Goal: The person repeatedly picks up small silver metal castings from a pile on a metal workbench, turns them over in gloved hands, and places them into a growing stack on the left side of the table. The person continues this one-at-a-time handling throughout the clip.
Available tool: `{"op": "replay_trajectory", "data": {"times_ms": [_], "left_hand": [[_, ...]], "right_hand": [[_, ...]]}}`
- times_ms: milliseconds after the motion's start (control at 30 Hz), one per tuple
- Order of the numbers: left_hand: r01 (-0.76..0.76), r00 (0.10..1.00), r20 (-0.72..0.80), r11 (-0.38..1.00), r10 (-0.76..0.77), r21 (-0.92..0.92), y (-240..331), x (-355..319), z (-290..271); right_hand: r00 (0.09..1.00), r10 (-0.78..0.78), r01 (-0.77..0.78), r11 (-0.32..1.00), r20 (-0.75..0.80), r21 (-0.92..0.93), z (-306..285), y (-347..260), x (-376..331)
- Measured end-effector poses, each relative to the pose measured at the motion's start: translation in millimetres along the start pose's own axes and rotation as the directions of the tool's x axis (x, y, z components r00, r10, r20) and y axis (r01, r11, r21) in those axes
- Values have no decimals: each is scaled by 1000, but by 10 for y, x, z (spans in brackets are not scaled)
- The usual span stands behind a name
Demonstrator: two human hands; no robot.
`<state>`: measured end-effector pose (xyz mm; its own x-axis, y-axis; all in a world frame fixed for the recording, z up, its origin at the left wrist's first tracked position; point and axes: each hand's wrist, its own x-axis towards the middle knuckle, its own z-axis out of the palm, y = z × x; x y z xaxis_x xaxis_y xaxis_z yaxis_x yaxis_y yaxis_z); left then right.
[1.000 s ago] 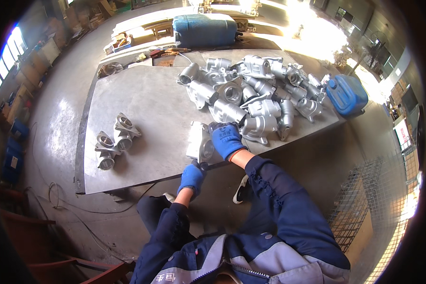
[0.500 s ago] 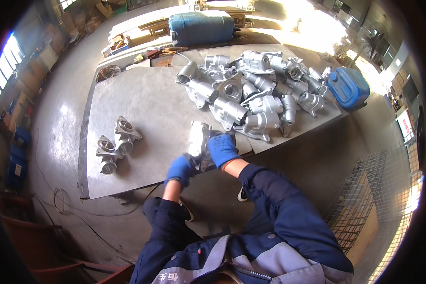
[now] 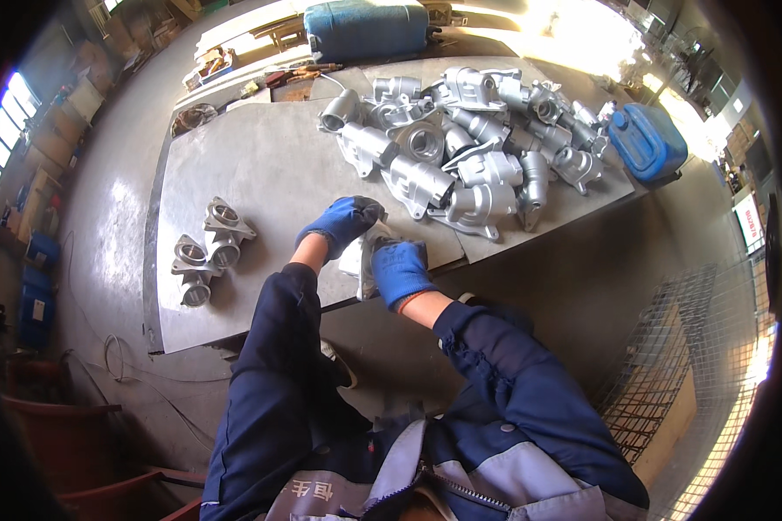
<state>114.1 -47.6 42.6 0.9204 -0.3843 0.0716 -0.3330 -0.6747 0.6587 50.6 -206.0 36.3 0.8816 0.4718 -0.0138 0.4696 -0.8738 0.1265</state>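
While the right hand [image 3: 400, 267] curls around the right side of a silver casting [image 3: 352, 260] at the near edge of the desk [image 3: 265, 161], seemingly steadying it, the left hand [image 3: 342, 222] bends over its far end, whether gripping anything I cannot tell. Heaped castings [image 3: 482, 207] lie far right, perhaps for easy reach.

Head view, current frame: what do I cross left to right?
Blue drums on the floor → small group of metal parts → left hand → right hand → blue jug.
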Motion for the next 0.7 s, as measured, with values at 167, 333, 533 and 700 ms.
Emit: {"op": "replay_trajectory", "data": {"times_ms": [167, 333, 533, 700], "left_hand": [[168, 982, -96, 985, -165, 24, 306, -93, 22], [144, 970, -189, 987, -154, -65, 294, -146, 56], [191, 963, -181, 979, -199, -65, 328, -131, 86], [151, 966, -208, 988, -150, -11, 400, -147, 116]], "right_hand": [[999, -36, 35, 997, 0, 62, 20, -47, -165], [999, -33, 34, 996, -10, 88, 164, -219, -356], [973, -20, 65, 979, -229, 194, 630, -362, -666], [934, -252, 208, 960, 253, 187, 1164, -497, -1252]]}}
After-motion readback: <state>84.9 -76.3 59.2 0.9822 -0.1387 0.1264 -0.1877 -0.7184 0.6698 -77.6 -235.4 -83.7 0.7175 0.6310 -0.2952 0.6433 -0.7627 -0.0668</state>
